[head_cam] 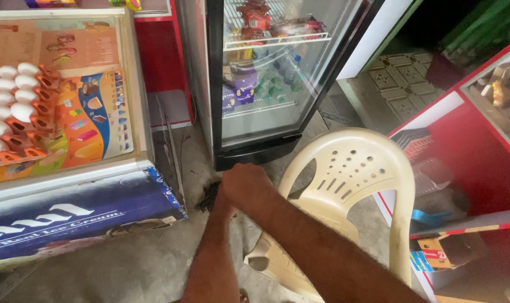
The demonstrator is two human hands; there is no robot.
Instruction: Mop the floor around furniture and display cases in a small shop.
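My right hand (246, 184) reaches down in front of the glass-door fridge (271, 84), back of the hand up, fingers curled under and out of sight. My left forearm (214, 252) runs up beneath it; the left hand itself is hidden behind the right one. Both end next to a small dark tufted bundle (209, 195) on the concrete floor, by the fridge's bottom corner. Whether either hand grips the bundle is hidden. A cream plastic chair (350, 185) stands just right of my arms.
A chest freezer (69, 191) with a glass lid stands at the left, with a tray of white eggs (10, 106) on top. A red counter with shelves (468, 151) stands at the right. Cardboard boxes (446, 252) sit under it.
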